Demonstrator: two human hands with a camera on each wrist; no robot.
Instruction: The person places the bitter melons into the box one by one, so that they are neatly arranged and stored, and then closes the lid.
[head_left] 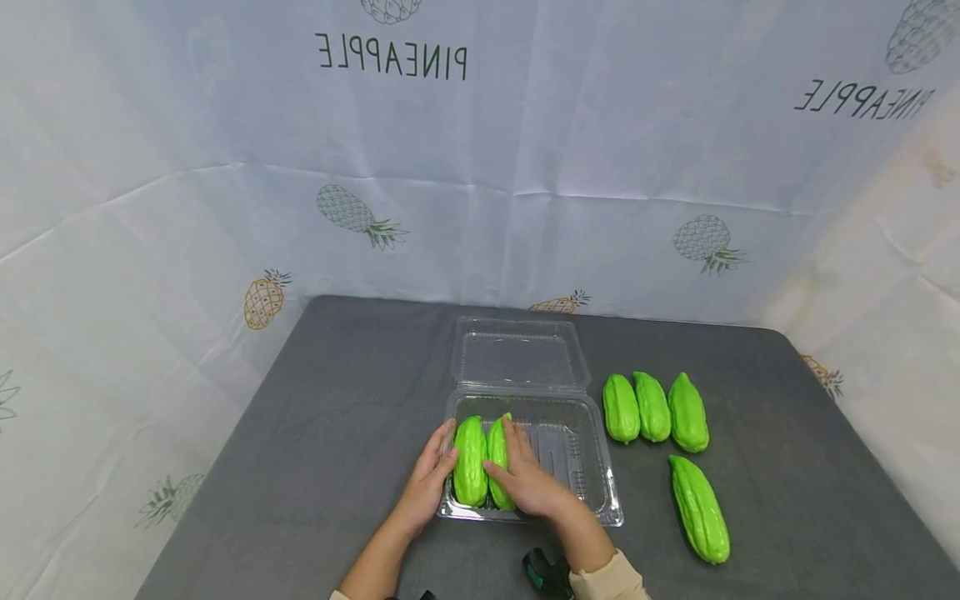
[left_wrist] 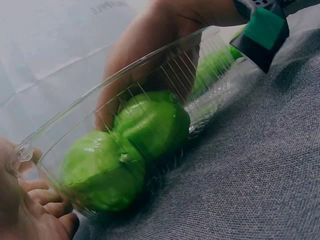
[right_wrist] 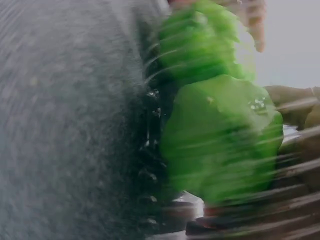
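Note:
A clear plastic clamshell box (head_left: 600, 450) sits on the table with its lid (head_left: 521, 354) folded back. Two green ridged bitter melons lie side by side in its left half: a left one (head_left: 470, 467) and a right one (head_left: 497, 442). My left hand (head_left: 426, 483) holds the box's left side, thumb over the rim and fingers against the outer wall. With thumb and fingers on either side, my right hand (head_left: 528, 483) grips the right bitter melon and partly covers it. The right wrist view is blurred.
To the right of the box, three bitter melons (head_left: 652, 408) stand in a row on the grey table (head_left: 352, 392). Another bitter melon (head_left: 700, 510) lies nearer the front. A pineapple-print curtain (head_left: 480, 150) hangs behind the table.

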